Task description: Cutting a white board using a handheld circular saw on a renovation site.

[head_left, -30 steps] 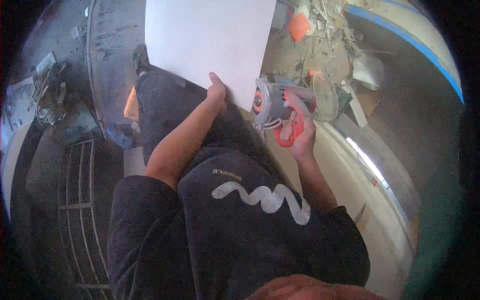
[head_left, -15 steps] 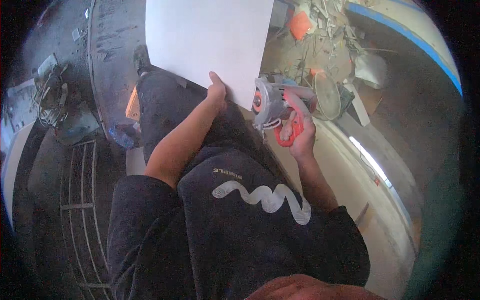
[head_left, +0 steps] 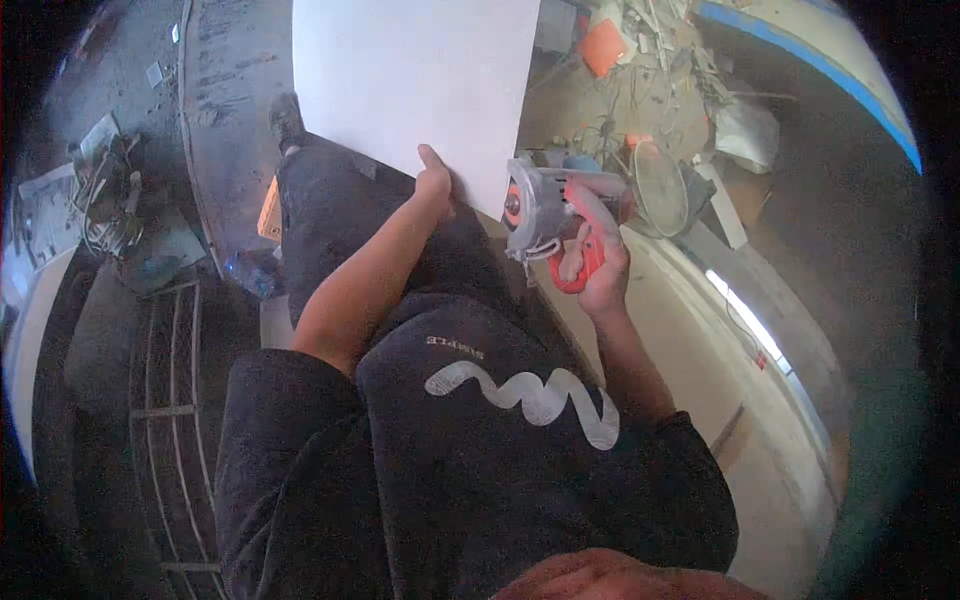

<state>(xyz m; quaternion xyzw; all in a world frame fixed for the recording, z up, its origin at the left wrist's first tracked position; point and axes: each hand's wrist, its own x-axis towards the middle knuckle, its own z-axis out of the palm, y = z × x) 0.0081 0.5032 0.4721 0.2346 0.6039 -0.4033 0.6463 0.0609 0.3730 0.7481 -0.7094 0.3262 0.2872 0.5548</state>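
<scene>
A large white board [head_left: 415,75] stretches away from me over my legs. Its near edge is in my left hand [head_left: 434,184], thumb on top and the other fingers hidden underneath. My right hand [head_left: 605,278] is wrapped round the red handle of a grey and red circular saw [head_left: 545,210]. The saw sits at the board's near right corner, its dusty metal guard against or just beside the right edge. I cannot make out the blade.
Cables and scraps [head_left: 640,70] litter the floor at the far right, beside an orange piece [head_left: 602,47] and a round, pale, dish-like thing [head_left: 658,188]. A long pale curved panel [head_left: 690,340] runs along my right. A metal rack [head_left: 165,411] and a tangled heap [head_left: 105,200] are at left.
Almost nothing differs. Both hands keep their grips, and the board and surroundings sit only slightly shifted in the view.
</scene>
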